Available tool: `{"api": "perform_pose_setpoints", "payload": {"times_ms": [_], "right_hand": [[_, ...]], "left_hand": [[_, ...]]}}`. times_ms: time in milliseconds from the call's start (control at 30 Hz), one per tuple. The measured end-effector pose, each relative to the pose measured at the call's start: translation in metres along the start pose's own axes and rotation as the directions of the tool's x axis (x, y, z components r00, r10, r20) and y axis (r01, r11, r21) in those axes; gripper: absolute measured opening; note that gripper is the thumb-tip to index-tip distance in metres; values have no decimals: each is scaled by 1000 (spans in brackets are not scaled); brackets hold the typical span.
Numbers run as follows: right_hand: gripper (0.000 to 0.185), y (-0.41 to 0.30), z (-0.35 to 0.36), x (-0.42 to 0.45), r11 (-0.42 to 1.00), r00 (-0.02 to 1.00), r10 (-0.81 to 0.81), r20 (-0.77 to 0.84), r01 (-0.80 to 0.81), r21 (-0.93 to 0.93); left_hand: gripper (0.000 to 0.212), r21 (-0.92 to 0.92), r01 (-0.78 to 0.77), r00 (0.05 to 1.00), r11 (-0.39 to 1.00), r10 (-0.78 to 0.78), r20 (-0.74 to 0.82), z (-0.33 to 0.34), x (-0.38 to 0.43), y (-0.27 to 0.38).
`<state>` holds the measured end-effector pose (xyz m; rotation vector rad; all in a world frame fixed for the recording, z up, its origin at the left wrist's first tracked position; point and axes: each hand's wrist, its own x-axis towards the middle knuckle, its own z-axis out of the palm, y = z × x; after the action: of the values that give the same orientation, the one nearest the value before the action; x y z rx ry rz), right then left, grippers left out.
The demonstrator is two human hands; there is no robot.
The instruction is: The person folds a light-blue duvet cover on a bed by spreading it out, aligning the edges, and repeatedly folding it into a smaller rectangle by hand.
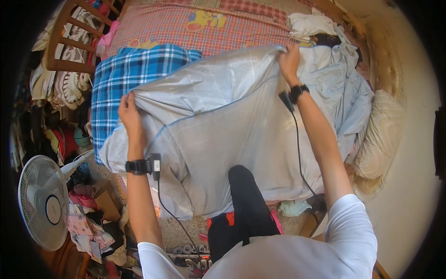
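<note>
A large pale grey sheet of thin fabric with blue seams (216, 139) spreads over the near side of a bed. My left hand (130, 113) pinches its edge at the left, beside a blue plaid quilt (139, 66). Farther up and to the right, my right hand (290, 62) grips the same edge, which is pulled taut between both hands. Part of the plaid quilt is hidden under the sheet. Toward the right end the sheet lies bunched in folds. My knee in black trousers (244, 185) presses against the sheet at the bed's near edge.
A red checked bed cover (167, 26) lies beyond. White cloth (310, 24) sits at the far right, near a padded headboard (385, 62) and a pillow (378, 139). At left are a wooden bed rail (71, 66), an electric fan (43, 202), a cardboard box (108, 200) and heaped clothes (87, 226).
</note>
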<state>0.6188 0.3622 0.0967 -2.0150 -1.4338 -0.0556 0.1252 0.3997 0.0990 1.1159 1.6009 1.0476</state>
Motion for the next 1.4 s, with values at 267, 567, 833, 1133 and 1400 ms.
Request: {"api": "perform_pose_setpoints", "payload": {"times_ms": [267, 567, 833, 1133, 1400], "right_hand": [[55, 59, 179, -77, 973, 914, 230, 335, -224, -58], [74, 76, 196, -83, 951, 806, 290, 517, -185, -246], [32, 28, 59, -73, 996, 765, 71, 641, -84, -10], [25, 107, -248, -388, 934, 387, 338, 858, -251, -254], [11, 118, -352, -622, 249, -165, 838, 520, -732, -634]], "left_hand": [[53, 420, 11, 966, 907, -117, 229, -1, 35, -76], [57, 518, 77, 966, 852, -193, 173, -24, 68, -126], [59, 679, -20, 957, 734, -183, 225, -27, 97, -156], [59, 664, -516, 856, 541, 336, 392, 5, -31, -45], [40, 347, -419, 442, 839, -145, 885, -228, -318, -127]]}}
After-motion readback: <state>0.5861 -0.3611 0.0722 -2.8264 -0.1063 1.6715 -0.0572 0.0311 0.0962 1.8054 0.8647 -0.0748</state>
